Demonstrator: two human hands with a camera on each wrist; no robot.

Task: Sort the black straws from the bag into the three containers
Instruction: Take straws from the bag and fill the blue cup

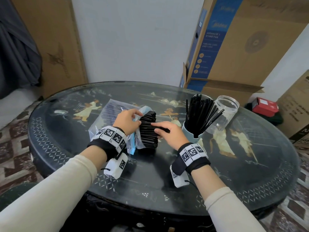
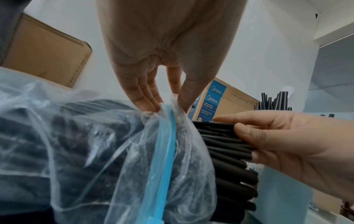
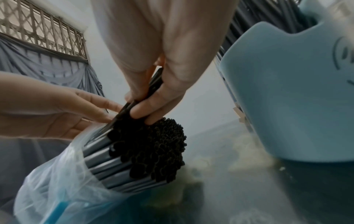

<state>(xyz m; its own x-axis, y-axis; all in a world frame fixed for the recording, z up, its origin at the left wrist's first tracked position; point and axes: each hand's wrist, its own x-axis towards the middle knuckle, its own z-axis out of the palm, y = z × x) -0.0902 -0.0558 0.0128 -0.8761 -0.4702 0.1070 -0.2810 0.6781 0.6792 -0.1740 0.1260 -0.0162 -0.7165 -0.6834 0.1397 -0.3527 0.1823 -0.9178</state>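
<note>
A clear plastic bag [image 1: 107,114] with a blue zip strip [image 2: 162,151] lies on the round table. A thick bundle of black straws [image 1: 148,129] sticks out of its mouth. My left hand [image 1: 127,117] pinches the bag's rim [image 2: 164,106] beside the bundle. My right hand [image 1: 167,131] pinches a few black straws [image 3: 153,84] at the top of the bundle [image 3: 151,151]. A light blue holder [image 1: 192,133] to the right stands packed with straws [image 1: 200,113]. Behind it a clear jar [image 1: 224,111] stands empty. A third container is not visible.
The dark, glass-topped table [image 1: 234,173] has free surface in front of and right of the hands. Cardboard boxes [image 1: 234,47] lean against the wall behind the table. A red box [image 1: 265,106] lies on the floor at right.
</note>
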